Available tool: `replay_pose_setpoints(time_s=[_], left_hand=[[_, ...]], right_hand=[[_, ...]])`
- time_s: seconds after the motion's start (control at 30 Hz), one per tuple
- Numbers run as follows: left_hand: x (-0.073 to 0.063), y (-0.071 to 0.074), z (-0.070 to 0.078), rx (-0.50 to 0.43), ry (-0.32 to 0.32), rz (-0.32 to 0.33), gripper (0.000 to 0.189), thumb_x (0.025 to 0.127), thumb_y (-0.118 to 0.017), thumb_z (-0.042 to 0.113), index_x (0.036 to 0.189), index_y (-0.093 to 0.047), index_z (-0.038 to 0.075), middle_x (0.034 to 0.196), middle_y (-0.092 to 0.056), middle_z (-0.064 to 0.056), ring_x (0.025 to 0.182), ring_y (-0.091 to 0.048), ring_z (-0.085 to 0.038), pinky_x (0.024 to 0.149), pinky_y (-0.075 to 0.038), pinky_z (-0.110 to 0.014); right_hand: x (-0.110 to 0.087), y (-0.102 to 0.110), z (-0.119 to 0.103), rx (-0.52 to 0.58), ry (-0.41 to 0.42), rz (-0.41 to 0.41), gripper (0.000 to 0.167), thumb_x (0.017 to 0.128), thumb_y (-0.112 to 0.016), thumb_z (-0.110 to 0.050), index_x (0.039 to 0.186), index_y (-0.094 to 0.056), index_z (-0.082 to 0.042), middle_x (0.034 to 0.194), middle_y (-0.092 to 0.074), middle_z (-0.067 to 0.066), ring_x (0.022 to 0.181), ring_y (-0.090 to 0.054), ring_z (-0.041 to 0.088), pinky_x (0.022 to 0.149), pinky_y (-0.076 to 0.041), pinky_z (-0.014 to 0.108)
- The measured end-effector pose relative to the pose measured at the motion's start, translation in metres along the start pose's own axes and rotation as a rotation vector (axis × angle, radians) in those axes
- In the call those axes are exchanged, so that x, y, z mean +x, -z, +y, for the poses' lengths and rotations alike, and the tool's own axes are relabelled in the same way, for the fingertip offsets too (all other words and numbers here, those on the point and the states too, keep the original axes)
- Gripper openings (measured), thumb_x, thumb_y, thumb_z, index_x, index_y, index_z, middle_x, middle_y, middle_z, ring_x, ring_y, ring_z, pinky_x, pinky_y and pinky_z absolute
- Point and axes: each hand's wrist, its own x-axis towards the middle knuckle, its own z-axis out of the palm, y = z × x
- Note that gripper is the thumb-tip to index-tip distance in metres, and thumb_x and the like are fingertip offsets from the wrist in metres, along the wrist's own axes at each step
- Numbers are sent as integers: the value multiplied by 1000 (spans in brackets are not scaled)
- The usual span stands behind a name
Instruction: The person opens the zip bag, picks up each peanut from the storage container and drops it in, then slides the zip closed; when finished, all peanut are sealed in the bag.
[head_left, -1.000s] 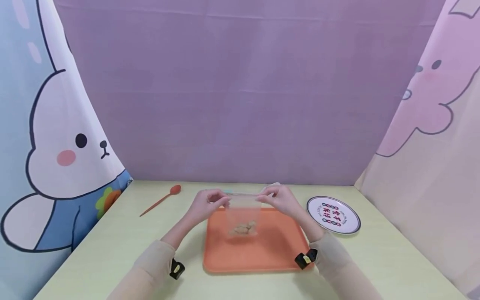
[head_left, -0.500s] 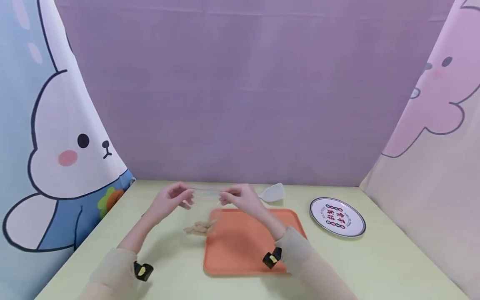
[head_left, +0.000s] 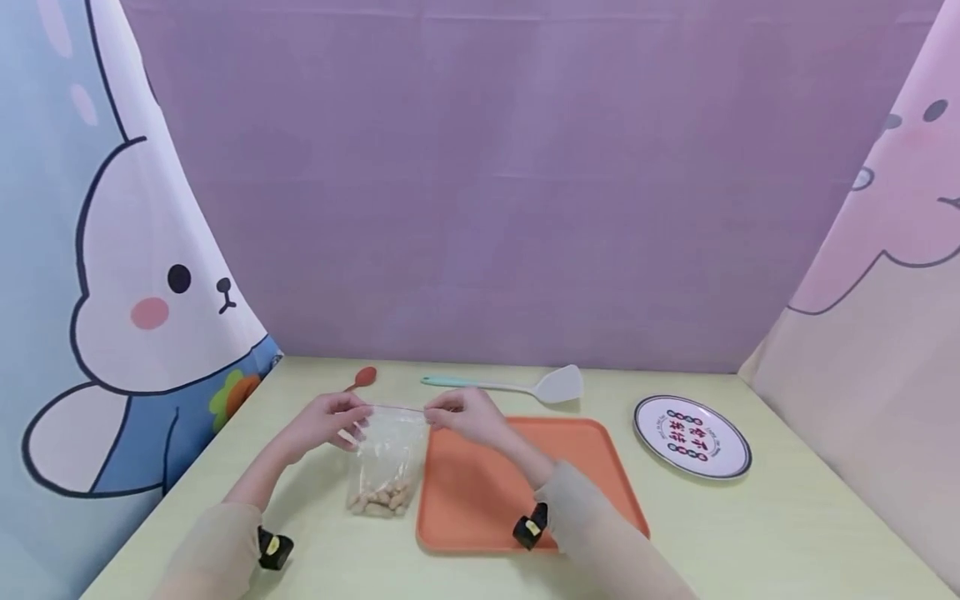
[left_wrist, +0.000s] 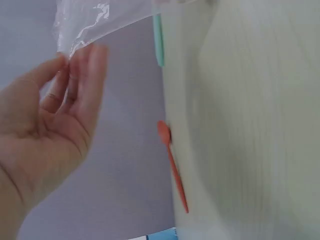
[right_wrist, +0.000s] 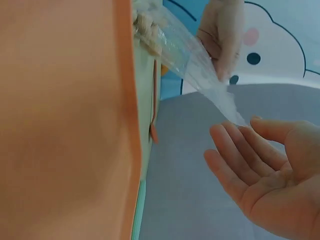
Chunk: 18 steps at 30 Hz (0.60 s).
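A clear zip bag (head_left: 390,458) with several unshelled peanuts (head_left: 381,500) in its bottom hangs upright just left of the orange tray (head_left: 517,500). My left hand (head_left: 322,427) pinches its upper left corner between thumb and fingertips. At the opposite top corner, my right hand (head_left: 474,417) pinches the bag's edge and reaches over the tray's far left part. Whether the bag's bottom touches the table is hard to tell. In the right wrist view, thumb and fingertips of the right hand (right_wrist: 270,170) meet at the bag's tip, and the peanuts (right_wrist: 146,30) show beside the tray's rim.
Behind the tray lies a spatula (head_left: 561,385) with a white blade and turquoise handle. A red spoon (head_left: 364,377) is at the back left, its handle partly hidden by the left hand. To the right stands a white plate (head_left: 693,437) with red lettering.
Both hands have carried the bag left, from above the tray to the table beside it, and lowered it. The spoon and spatula, earlier partly covered, show more now.
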Motion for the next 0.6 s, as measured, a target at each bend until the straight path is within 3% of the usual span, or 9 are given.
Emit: replay_pose_setpoints(time_s=[0.03,0.17,0.3,0.4,0.6], left_hand=[[3,-2,-2,30,12,22,37,93,-59,31,108,-60,-3,89,-61,-10,79,-63,-24,64,-58,-35],[14,-6,-8,163,66,116,29,91,-62,26,102,-66,0,82,-63,-7,66,-59,-15,56,-55,-30],[21,-8,-14,269,120,150,23,89,-64,21,96,-70,0,74,-64,-3,58,-57,-11,52,-50,-26],[22,-8,-21,319,151,153,22,87,-65,18,95,-71,-1,68,-64,-2,55,-55,-10,50,-48,-24],[17,-6,-26,343,187,189,23,86,-66,19,96,-69,-2,66,-62,-6,55,-53,-11,51,-46,-25]], right_hand=[[-2,4,3,-28,5,11,20,92,-60,-22,104,-71,-10,96,-71,13,81,-68,15,73,-56,29],[-16,23,3,-85,23,41,21,94,-57,-19,105,-69,-6,97,-70,18,87,-68,23,76,-56,29],[-29,45,12,-97,53,75,23,94,-56,-15,105,-68,1,97,-69,21,90,-67,32,79,-56,34],[-34,60,31,-100,61,96,23,94,-57,-18,106,-68,-2,96,-70,17,90,-67,32,82,-55,42],[-51,90,44,-166,55,147,24,93,-58,-19,105,-69,-2,93,-71,14,88,-68,25,79,-56,35]])
